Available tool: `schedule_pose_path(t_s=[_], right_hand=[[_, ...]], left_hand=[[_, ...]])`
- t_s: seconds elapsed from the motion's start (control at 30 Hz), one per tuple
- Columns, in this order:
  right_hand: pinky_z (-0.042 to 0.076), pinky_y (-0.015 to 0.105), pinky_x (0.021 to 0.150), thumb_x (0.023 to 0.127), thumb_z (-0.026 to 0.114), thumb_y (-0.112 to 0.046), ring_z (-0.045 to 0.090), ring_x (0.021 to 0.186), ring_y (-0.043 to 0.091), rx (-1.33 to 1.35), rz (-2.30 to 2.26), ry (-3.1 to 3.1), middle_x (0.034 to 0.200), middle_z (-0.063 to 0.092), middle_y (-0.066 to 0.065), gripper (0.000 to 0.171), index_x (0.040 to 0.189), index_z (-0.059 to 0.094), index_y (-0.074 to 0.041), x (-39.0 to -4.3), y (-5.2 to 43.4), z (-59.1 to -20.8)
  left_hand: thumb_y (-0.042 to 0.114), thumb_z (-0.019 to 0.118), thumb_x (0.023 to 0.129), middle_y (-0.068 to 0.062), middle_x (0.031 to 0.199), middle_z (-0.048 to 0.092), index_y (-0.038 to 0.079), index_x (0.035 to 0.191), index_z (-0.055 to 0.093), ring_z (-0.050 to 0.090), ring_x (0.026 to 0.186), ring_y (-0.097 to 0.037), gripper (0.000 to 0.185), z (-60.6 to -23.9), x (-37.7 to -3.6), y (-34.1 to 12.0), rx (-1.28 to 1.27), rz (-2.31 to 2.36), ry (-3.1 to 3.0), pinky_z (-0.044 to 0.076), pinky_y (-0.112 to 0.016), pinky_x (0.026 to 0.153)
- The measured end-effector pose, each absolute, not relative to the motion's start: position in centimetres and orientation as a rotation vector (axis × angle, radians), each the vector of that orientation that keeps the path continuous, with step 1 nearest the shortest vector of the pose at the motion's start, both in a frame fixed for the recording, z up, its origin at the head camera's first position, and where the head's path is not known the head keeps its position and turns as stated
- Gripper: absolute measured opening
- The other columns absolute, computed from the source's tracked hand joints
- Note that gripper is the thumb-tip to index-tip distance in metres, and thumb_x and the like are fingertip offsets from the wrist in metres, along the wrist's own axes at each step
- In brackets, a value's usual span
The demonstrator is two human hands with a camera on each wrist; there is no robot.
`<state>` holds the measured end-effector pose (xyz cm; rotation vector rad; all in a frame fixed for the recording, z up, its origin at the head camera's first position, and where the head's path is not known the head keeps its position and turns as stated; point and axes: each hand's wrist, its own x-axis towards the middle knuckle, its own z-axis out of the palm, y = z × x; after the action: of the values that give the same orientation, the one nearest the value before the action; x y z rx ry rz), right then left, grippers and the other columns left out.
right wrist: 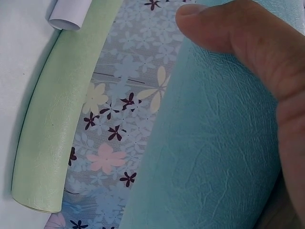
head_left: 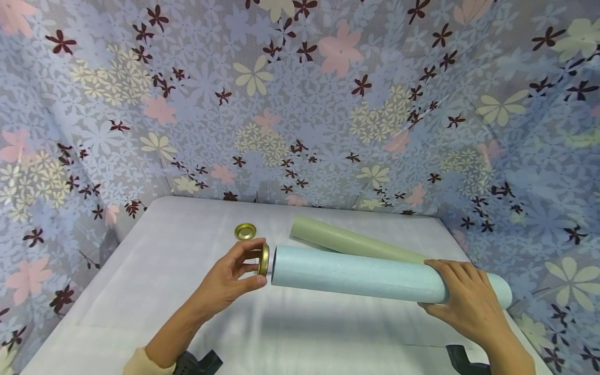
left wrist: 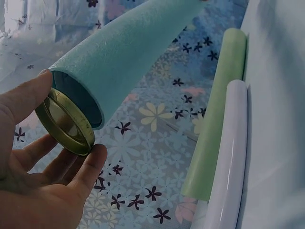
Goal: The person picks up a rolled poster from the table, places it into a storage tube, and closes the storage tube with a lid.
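**Brass cap held at the open mouth of the blue tube**

Your left hand pinches a round brass-coloured cap by its rim, thumb on one edge and fingers curled under the other. The cap stands on edge just at the open end of the light blue tube, close to the mouth but not seated in it; the left wrist view shows a narrow gap between cap and tube rim. The cap's hollow side shows in that view, and nothing lies in it.

Your right hand grips the blue tube near its far end, fingers wrapped over the top and thumb pressed on the textured surface. The tube is held roughly level above the bench. Its mouth looks dark inside; you cannot tell from these views whether anything is in it.

Behind the blue tube a light green tube lies on the bench, slanting away to the right. Just beside it, in the left wrist view, a white tube lies alongside. A second brass-coloured cap sits flat on the bench, hollow side up and apart from the tubes. A flowered cloth hangs round the bench on three sides.
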<state>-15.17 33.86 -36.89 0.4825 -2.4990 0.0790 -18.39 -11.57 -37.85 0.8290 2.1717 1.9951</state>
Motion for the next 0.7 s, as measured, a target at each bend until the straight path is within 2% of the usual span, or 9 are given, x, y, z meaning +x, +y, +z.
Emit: schedule_pose_path(t_s=[0.17,0.43,0.6,0.7], right_hand=[[0.035,0.053,0.081,0.040,0.091,-0.030,0.049,0.099,0.033,0.480,0.083,-2.503,0.112,0.059,0.013,0.090,0.121,0.057,-0.011,-15.14,33.81,-36.82],[0.035,0.052,0.082,0.039,0.091,-0.029,0.050,0.097,0.033,0.499,0.091,-2.497,0.113,0.060,0.012,0.091,0.121,0.057,-0.011,-15.13,33.81,-36.80],[0.035,0.051,0.082,0.041,0.091,-0.032,0.050,0.097,0.032,0.506,0.097,-2.494,0.113,0.060,0.011,0.089,0.121,0.057,-0.012,-15.13,33.87,-36.86],[0.035,0.051,0.081,0.044,0.090,-0.039,0.050,0.097,0.032,0.508,0.103,-2.497,0.113,0.060,0.011,0.087,0.121,0.057,-0.013,-15.12,33.97,-36.89]], left_hand=[[0.012,0.070,0.084,-0.011,0.140,0.043,0.022,0.141,0.038,0.047,0.126,-0.023,0.065,-37.72,-18.36,-11.23,0.818,1.985,2.158,0.045,-0.023,0.100],[0.014,0.068,0.085,-0.007,0.139,0.045,0.022,0.141,0.038,0.050,0.122,-0.009,0.064,-37.65,-18.26,-10.92,0.848,1.962,2.172,0.045,-0.028,0.101],[0.013,0.068,0.085,-0.007,0.139,0.045,0.022,0.141,0.038,0.049,0.122,-0.009,0.064,-37.69,-18.24,-10.74,0.874,1.957,2.178,0.044,-0.029,0.101],[0.013,0.069,0.085,-0.007,0.139,0.045,0.023,0.141,0.038,0.049,0.123,-0.009,0.064,-37.69,-18.21,-10.64,0.879,1.961,2.171,0.044,-0.028,0.101]])
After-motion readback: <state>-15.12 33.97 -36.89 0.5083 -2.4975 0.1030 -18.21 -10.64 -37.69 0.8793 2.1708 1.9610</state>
